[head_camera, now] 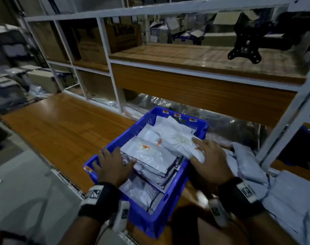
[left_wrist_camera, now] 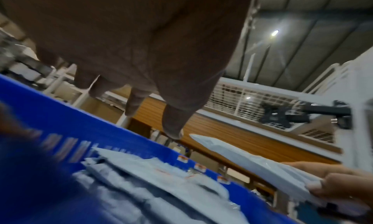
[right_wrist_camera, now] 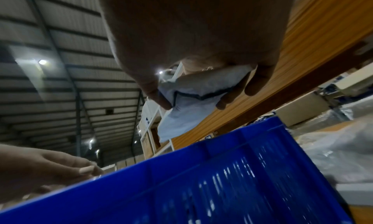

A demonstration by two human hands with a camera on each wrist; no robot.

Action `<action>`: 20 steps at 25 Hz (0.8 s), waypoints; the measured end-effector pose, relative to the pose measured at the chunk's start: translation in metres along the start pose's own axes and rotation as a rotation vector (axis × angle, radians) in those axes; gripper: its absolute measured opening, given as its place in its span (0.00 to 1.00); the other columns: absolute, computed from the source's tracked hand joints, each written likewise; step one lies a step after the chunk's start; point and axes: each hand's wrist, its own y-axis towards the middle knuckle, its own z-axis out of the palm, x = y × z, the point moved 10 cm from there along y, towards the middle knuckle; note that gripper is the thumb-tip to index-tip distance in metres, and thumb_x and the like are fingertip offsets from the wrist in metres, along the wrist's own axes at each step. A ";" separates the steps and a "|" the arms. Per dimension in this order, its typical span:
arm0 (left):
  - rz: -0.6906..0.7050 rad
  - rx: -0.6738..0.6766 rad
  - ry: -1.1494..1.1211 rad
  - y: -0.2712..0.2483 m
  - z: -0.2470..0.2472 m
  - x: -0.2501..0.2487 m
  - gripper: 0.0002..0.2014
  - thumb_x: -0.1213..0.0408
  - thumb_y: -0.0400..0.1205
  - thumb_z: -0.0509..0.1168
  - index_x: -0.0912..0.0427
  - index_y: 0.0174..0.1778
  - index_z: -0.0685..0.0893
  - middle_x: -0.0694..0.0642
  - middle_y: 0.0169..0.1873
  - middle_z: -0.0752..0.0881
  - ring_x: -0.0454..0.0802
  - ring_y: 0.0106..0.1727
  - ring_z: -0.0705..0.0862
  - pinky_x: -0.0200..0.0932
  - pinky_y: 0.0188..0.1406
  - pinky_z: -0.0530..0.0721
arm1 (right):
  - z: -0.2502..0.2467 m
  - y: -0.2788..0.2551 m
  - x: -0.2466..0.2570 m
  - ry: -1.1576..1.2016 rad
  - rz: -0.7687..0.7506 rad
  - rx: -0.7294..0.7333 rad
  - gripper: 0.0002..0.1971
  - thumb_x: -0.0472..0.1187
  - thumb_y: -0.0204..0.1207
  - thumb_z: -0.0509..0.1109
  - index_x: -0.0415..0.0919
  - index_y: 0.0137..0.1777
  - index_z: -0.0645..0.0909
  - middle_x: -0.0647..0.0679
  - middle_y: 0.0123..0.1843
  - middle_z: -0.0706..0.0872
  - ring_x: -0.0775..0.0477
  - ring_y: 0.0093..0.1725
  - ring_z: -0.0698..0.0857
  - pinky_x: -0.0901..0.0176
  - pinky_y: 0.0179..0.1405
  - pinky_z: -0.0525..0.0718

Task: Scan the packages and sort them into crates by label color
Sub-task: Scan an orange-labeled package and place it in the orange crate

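Over the blue slotted plastic crate [head_camera: 147, 216] on the wooden table [head_camera: 62, 131], we are well into sorting.

Our right hand [head_camera: 210, 163] grips a white poly mailer package [right_wrist_camera: 193, 90] above the crate; our left hand [head_camera: 111, 165] rests loosely open at the rim. Many orange-labelled packages [head_camera: 148, 154] lie inside; a grey heap [head_camera: 281, 191] waits beside us.

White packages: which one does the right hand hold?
The white package at the blue crate's right rim; the right hand grips it, raised above the stacked others.

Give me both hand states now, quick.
Left hand: open, fingers over the blue plastic crate rim.
Right hand: grips a white plastic mailer package.
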 end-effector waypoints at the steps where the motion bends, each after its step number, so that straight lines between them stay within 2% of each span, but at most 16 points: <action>1: -0.048 0.054 0.031 0.009 0.006 0.015 0.46 0.27 0.83 0.60 0.52 0.90 0.59 0.67 0.90 0.53 0.64 0.92 0.49 0.72 0.86 0.52 | 0.011 0.018 0.005 -0.053 -0.017 0.052 0.40 0.67 0.70 0.60 0.54 0.83 0.74 0.44 0.68 0.81 0.36 0.68 0.78 0.37 0.69 0.77; 2: -0.082 0.095 0.045 0.016 0.011 0.028 0.50 0.25 0.83 0.57 0.54 0.93 0.51 0.68 0.92 0.46 0.64 0.93 0.43 0.73 0.87 0.48 | 0.023 0.036 0.012 -0.083 -0.028 0.115 0.41 0.68 0.69 0.59 0.55 0.84 0.73 0.44 0.71 0.79 0.37 0.70 0.76 0.39 0.71 0.76; 4: -0.101 0.128 0.084 0.023 0.021 0.043 0.55 0.24 0.82 0.55 0.57 0.94 0.43 0.67 0.92 0.41 0.63 0.93 0.39 0.74 0.88 0.47 | 0.046 0.061 0.019 -0.110 -0.033 0.229 0.40 0.64 0.72 0.65 0.55 0.85 0.69 0.44 0.77 0.75 0.36 0.75 0.71 0.39 0.76 0.71; 7: -0.065 0.051 0.200 0.020 0.028 0.046 0.54 0.25 0.83 0.55 0.59 0.94 0.43 0.64 0.93 0.44 0.63 0.93 0.41 0.76 0.87 0.49 | 0.077 0.079 0.022 -0.160 -0.026 0.330 0.37 0.56 0.78 0.73 0.58 0.87 0.65 0.47 0.84 0.67 0.37 0.82 0.62 0.41 0.82 0.63; 10: -0.037 -0.089 0.216 0.016 0.024 0.044 0.50 0.28 0.85 0.56 0.59 0.93 0.49 0.59 0.93 0.52 0.61 0.93 0.48 0.78 0.86 0.53 | 0.095 0.080 0.024 -0.270 -0.058 0.321 0.32 0.62 0.82 0.67 0.62 0.86 0.66 0.50 0.87 0.63 0.40 0.84 0.60 0.39 0.83 0.58; 12: -0.034 -0.110 0.232 0.017 0.023 0.044 0.48 0.30 0.86 0.57 0.58 0.93 0.51 0.58 0.92 0.55 0.60 0.93 0.51 0.79 0.85 0.55 | 0.098 0.080 0.027 -0.320 -0.090 0.311 0.30 0.64 0.84 0.63 0.63 0.85 0.66 0.52 0.88 0.62 0.41 0.85 0.59 0.38 0.84 0.57; 16: -0.048 -0.136 0.237 0.017 0.023 0.043 0.45 0.34 0.86 0.59 0.57 0.93 0.54 0.58 0.92 0.57 0.61 0.93 0.51 0.78 0.85 0.55 | 0.100 0.079 0.036 -0.395 -0.165 0.384 0.26 0.62 0.88 0.56 0.66 0.85 0.64 0.53 0.90 0.56 0.43 0.87 0.54 0.34 0.84 0.55; 20: -0.053 -0.135 0.235 0.014 0.022 0.043 0.42 0.36 0.88 0.58 0.56 0.93 0.54 0.58 0.93 0.53 0.61 0.93 0.49 0.76 0.86 0.51 | 0.115 0.080 0.037 -0.499 -0.230 0.525 0.26 0.61 0.90 0.49 0.67 0.88 0.57 0.48 0.92 0.51 0.41 0.90 0.48 0.32 0.85 0.53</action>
